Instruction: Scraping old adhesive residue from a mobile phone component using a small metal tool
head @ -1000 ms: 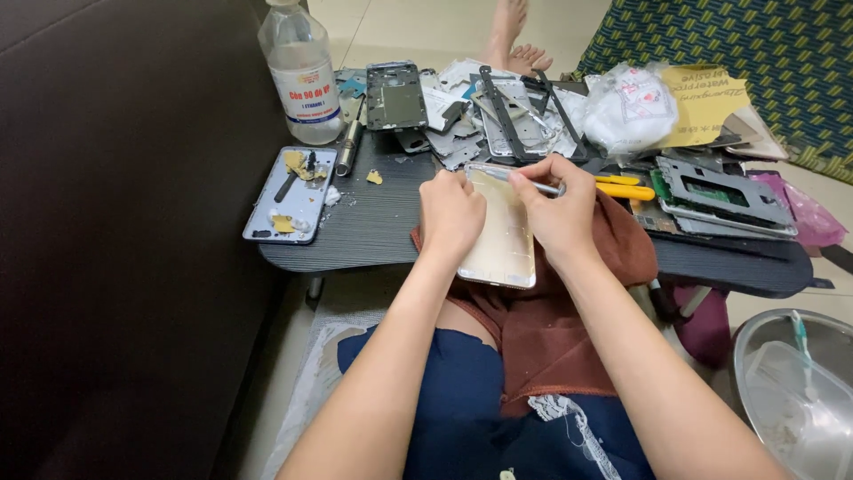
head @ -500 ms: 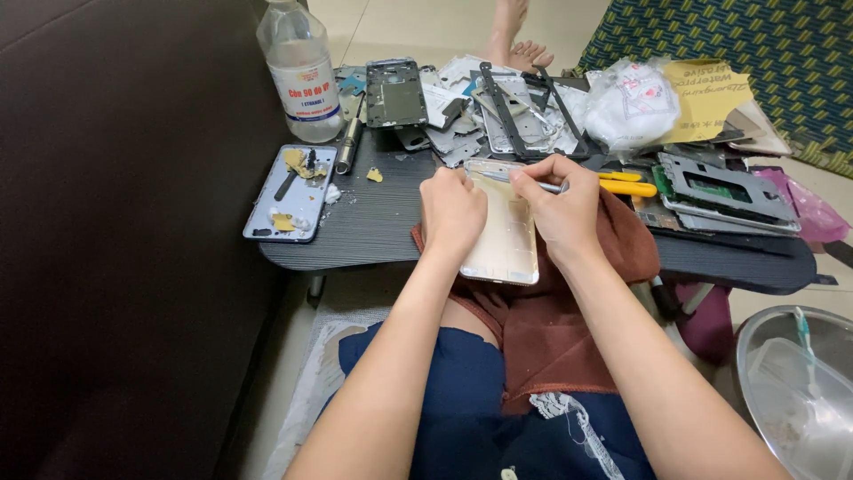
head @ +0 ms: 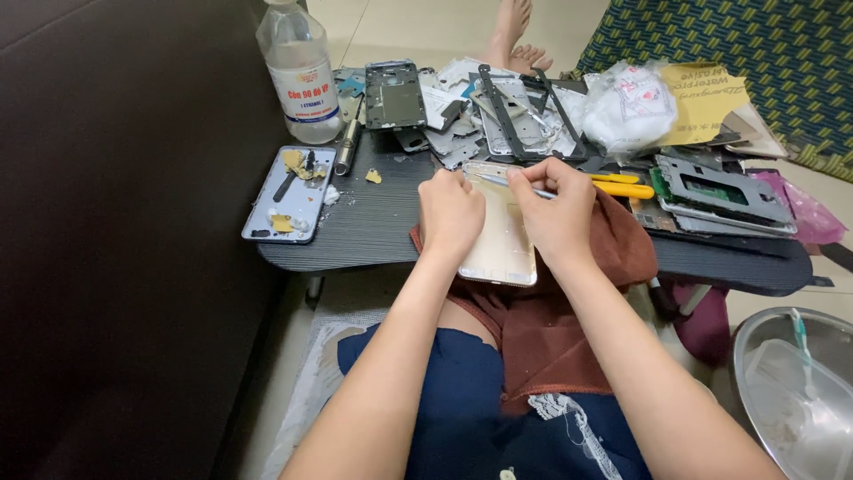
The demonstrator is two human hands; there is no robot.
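A clear plastic bottle (head: 300,71) is standing at the far left corner of the dark low table (head: 373,222), wearing a white paper label (head: 306,92) with a blue band and red and dark print wrapping its lower half. Further right, a crumpled clear plastic bag (head: 629,105) with red and blue printing is lying on the heap of parts. Just beside it, a creased yellow paper sheet (head: 706,98) with dark lettering is lying flat, touching the bag. No lit screens are showing.

Phone shell (head: 503,240) on cloth (head: 613,244), bottle (head: 300,71) behind-left
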